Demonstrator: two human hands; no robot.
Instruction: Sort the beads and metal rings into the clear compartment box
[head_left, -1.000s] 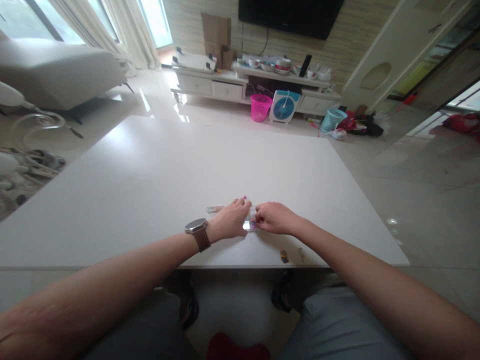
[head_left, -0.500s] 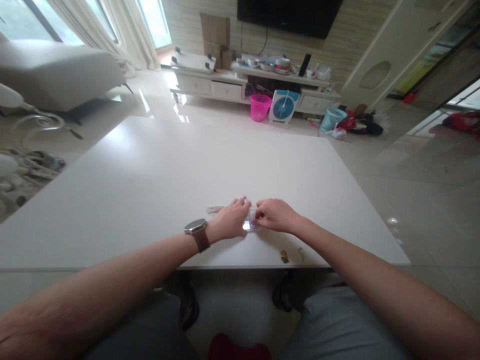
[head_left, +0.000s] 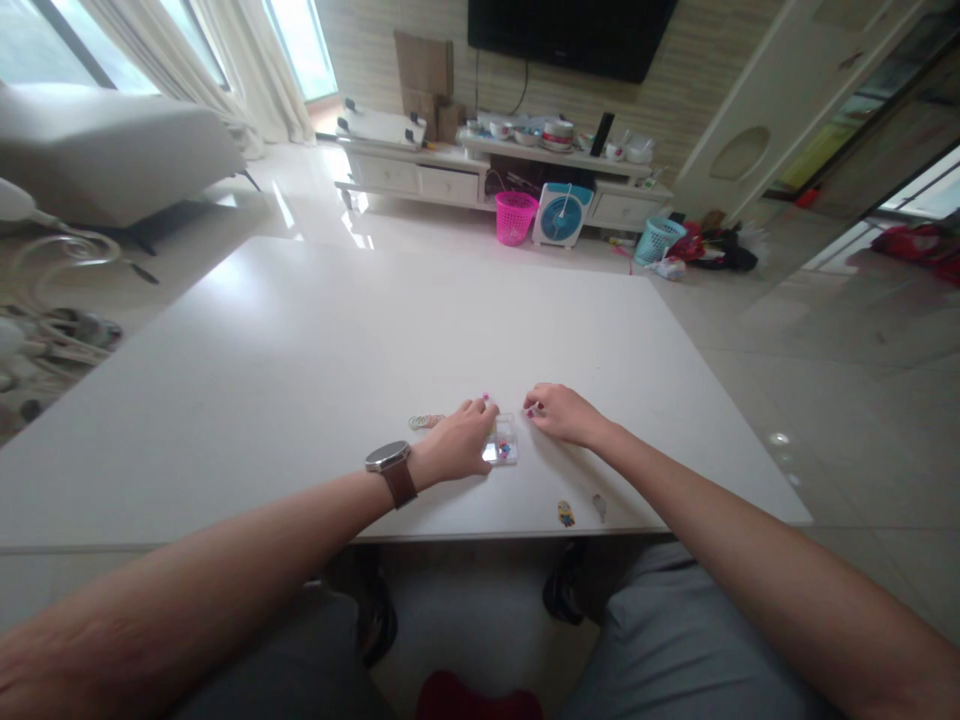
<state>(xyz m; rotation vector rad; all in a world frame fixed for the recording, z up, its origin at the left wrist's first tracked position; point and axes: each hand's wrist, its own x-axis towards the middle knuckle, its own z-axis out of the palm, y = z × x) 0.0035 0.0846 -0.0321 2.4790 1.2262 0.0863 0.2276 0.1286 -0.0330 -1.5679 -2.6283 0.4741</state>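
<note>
My left hand (head_left: 461, 440), with a watch on its wrist, is closed around the left side of a small clear plastic box (head_left: 513, 425) on the white table. Part of the box is hidden under my fingers. A small colourful piece (head_left: 505, 449) lies in its right part. Just to the right of the box, my right hand (head_left: 561, 412) pinches a small pink-and-white piece (head_left: 532, 411), too small to name. Beyond my left fingertips shows a bit of pink (head_left: 486, 398). A row of thin rings (head_left: 426, 422) lies left of my left hand.
Near the table's front edge lie a yellow-and-blue cartoon figure (head_left: 565, 514) and a small pale piece (head_left: 599, 507). The white table (head_left: 360, 330) stretches ahead. On the floor beyond are a pink basket (head_left: 515, 218), a blue fan (head_left: 561, 215) and a light-blue basket (head_left: 659, 240).
My right hand has moved out of the box, to the right and slightly away from me, with a small pink-and-white piece in its fingers. My left hand stays on the box.
</note>
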